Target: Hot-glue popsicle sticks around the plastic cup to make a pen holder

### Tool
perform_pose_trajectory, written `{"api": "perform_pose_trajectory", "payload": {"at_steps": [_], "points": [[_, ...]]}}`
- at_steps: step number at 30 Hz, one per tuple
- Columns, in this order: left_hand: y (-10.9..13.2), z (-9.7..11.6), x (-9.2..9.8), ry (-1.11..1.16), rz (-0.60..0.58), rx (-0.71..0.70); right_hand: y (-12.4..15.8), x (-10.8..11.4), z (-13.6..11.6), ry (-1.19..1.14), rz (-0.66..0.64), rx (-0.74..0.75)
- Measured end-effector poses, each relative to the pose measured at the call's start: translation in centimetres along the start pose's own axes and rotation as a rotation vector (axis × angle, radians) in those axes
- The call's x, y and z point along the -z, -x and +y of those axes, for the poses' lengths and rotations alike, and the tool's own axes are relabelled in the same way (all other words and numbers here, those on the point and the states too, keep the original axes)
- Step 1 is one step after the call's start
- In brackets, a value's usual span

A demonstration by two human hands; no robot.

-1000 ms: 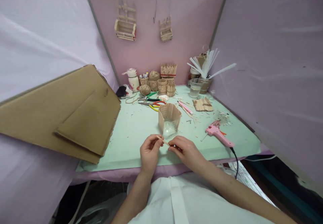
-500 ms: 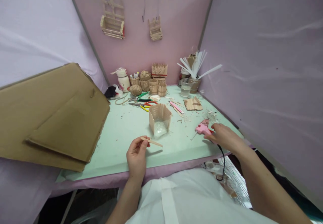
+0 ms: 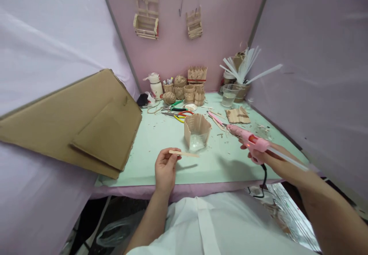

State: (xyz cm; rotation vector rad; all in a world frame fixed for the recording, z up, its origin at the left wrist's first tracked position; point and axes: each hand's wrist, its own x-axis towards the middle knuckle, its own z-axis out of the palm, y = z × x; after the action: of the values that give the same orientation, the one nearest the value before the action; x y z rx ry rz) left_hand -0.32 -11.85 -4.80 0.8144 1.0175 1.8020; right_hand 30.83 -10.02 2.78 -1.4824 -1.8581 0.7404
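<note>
Above the near edge of a pale green tabletop (image 3: 224,167), a thin flat wooden craft stick (image 3: 184,154) is pinched at its left end by the left hand (image 3: 165,167), long axis left to right, free end towards the right hand (image 3: 258,157). A pink hot-glue gun (image 3: 247,138) is gripped there, nozzle aimed left, apart from the stick; bare tabletop lies between.

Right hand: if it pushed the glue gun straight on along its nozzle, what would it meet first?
Probably the pink tool on the table, though the right hand holds the glue gun raised; depth unclear.
</note>
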Motion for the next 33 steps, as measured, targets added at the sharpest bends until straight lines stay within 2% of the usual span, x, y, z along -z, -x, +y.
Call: {"api": "perform_pose_trajectory", "payload": {"at_steps": [3,5,8,10,15,21,28,33], "points": [[0.3,-0.1,0.1,-0.05,0.002,-0.019,1.4,-2.9,-1.2,-0.37,-0.132,0.017],[0.6,-0.1,0.4,-0.126,-0.009,-0.046,2.1,-5.2,-1.6,-0.518,-0.195,0.024],[1.2,-0.1,0.9,-0.258,-0.027,-0.099,2.9,-8.0,-1.8,-0.532,-0.282,-0.016],[1.5,-0.1,1.1,-0.323,-0.043,-0.124,3.3,-9.1,-1.9,-0.505,-0.287,-0.046],[1.8,-0.2,1.2,-0.386,-0.077,-0.139,4.1,-10.5,-2.0,-0.406,-0.187,-0.024],[1.9,-0.6,1.6,-0.419,-0.073,-0.136,4.6,-12.2,-1.7,-0.327,-0.153,0.118],[1.8,-0.1,1.6,-0.558,-0.085,-0.334,4.7,-12.9,-0.8,-0.291,-0.099,0.097],[1.8,0.0,1.7,-0.592,-0.08,-0.359,4.8,-12.8,-0.7,-0.273,-0.084,0.087]]}}
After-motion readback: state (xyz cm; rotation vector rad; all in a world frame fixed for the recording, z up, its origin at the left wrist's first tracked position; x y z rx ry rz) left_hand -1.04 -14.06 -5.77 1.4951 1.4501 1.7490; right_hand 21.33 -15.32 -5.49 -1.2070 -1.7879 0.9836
